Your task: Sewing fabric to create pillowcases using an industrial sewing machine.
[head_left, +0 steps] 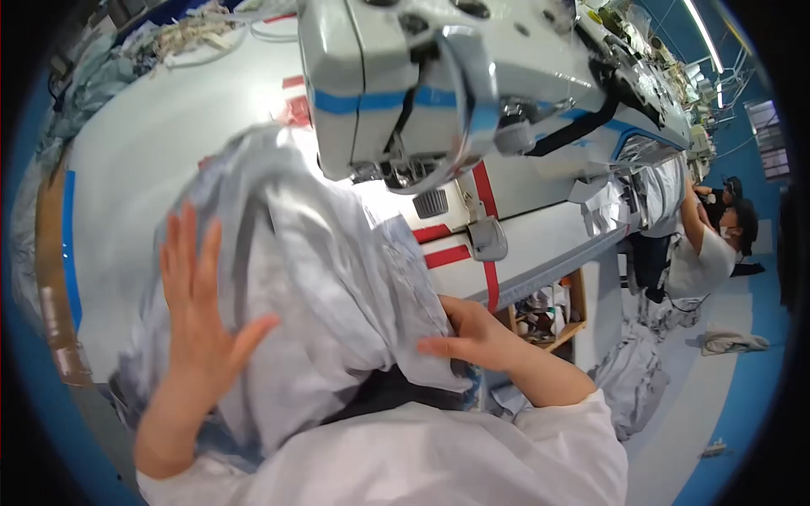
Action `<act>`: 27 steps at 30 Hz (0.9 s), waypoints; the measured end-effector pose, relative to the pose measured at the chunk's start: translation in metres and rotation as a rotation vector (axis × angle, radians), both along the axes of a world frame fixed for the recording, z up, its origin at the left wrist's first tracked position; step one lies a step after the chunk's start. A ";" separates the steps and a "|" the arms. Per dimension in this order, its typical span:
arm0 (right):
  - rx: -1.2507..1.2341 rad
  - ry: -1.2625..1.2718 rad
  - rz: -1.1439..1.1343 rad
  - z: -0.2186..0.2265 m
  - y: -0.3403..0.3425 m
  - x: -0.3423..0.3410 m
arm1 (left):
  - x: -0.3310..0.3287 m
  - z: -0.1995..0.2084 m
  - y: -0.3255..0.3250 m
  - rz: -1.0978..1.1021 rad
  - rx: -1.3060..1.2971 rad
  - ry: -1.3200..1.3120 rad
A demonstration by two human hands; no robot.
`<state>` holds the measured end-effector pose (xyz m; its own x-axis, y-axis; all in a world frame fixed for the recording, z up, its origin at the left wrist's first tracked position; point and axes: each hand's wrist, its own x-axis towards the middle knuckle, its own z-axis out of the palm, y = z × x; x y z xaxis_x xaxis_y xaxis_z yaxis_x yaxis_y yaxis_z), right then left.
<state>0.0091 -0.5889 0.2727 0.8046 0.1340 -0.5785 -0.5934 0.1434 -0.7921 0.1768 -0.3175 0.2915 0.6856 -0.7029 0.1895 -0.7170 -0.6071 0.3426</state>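
Across the near edge of the white bench lies a rumpled pale grey cloth, its far end bunched just left of the sewing machine's needle area and its near part draped toward the person's lap. The left hand is over the cloth's left side, fingers straight and spread, thumb held wide; whether the palm presses on it cannot be told. The right hand grips the cloth's right border, thumb on top and the other fingers curled mostly out of sight. Above, the sewing machine, white with a blue band, blocks the view of the bench behind it. Red tape marks the surface right of the cloth, and blue tape runs along the left edge. Heaped fabric crowds the far left corner. Below the right-hand edge sit a wooden shelf with mixed items and a grey cloth pile; beyond, a co-worker in white reaches toward another machine.
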 end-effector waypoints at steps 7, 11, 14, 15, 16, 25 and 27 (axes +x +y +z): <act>-0.976 -0.858 -0.187 -0.007 -0.024 0.017 | 0.077 -0.002 0.040 0.139 -0.285 0.011; -1.194 -0.934 -0.180 -0.030 -0.035 0.015 | 0.184 0.000 -0.020 0.089 -0.317 0.108; -1.232 -0.650 -0.117 -0.046 -0.038 0.006 | 0.285 -0.022 -0.068 0.028 -0.288 0.195; -1.231 -0.664 -0.144 -0.050 -0.038 0.003 | 0.320 -0.031 -0.082 0.058 -0.260 0.287; -1.275 -0.697 -0.118 -0.054 -0.039 0.002 | 0.354 -0.041 -0.093 0.087 -0.221 0.377; -1.477 -0.686 0.031 -0.077 -0.040 -0.009 | 0.507 -0.117 -0.110 0.183 0.464 0.350; -1.479 -0.664 0.029 -0.082 -0.038 -0.010 | 0.510 -0.122 -0.108 0.293 0.353 0.179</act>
<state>-0.0008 -0.6268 0.1905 0.9592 -0.1758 0.2213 -0.0977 -0.9410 -0.3241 0.6870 -0.4255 0.1694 0.8643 -0.4752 -0.1646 -0.4469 -0.8759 0.1818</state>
